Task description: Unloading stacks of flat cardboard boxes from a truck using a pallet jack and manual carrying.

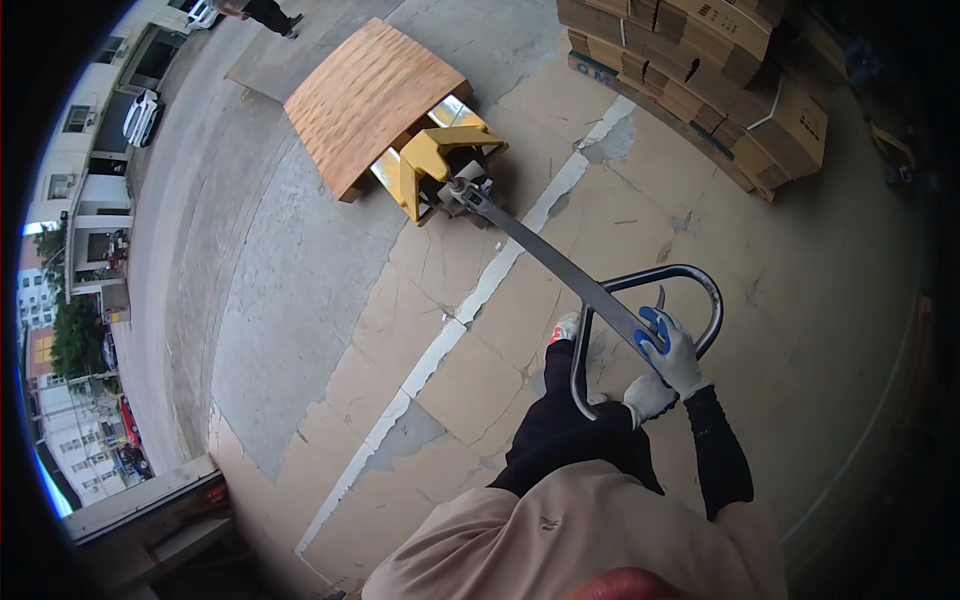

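A yellow pallet jack stands ahead of me, its forks under a wooden pallet or board-topped load. Its long grey handle slants back toward me and ends in a metal loop. My right hand, in a white glove with blue fingertips, is closed on the handle at the loop, beside a small curved lever. Lower down, my left hand, also gloved, is closed at the near bar of the loop. Its fingers are partly hidden.
Stacked flat cardboard cartons rest on a pallet at the far right. A worn white line crosses the cracked floor. Another person stands at the far upper left. Parked cars and buildings line the left side.
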The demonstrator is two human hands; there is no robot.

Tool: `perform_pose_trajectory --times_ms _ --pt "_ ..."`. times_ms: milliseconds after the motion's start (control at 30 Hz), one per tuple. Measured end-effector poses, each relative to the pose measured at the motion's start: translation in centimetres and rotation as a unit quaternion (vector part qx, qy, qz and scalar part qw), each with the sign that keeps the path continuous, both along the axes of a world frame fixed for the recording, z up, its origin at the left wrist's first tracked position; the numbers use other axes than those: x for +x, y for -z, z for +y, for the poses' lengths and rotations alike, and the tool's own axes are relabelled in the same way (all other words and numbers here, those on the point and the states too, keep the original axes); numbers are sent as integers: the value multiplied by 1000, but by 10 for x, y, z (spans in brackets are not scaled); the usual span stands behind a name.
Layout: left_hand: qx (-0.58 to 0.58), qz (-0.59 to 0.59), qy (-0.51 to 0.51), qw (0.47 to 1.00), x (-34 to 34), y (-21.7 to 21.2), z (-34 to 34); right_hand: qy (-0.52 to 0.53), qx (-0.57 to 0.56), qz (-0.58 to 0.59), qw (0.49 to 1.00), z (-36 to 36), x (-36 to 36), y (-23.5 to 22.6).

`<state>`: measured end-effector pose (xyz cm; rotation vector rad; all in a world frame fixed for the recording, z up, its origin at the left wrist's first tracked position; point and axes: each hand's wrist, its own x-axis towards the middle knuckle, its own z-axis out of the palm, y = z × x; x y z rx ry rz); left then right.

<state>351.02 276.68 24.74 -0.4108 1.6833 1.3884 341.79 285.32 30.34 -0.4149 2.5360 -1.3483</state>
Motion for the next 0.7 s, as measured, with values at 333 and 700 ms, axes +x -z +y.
perform_pose_trajectory --times_ms 333,700 --pt "5 -12 -68 998 78 16 179 283 -146 77 945 258 219 -60" --pt "-84 -55 -80 992 172 -15 322 587 -249 26 770 595 539 -5"
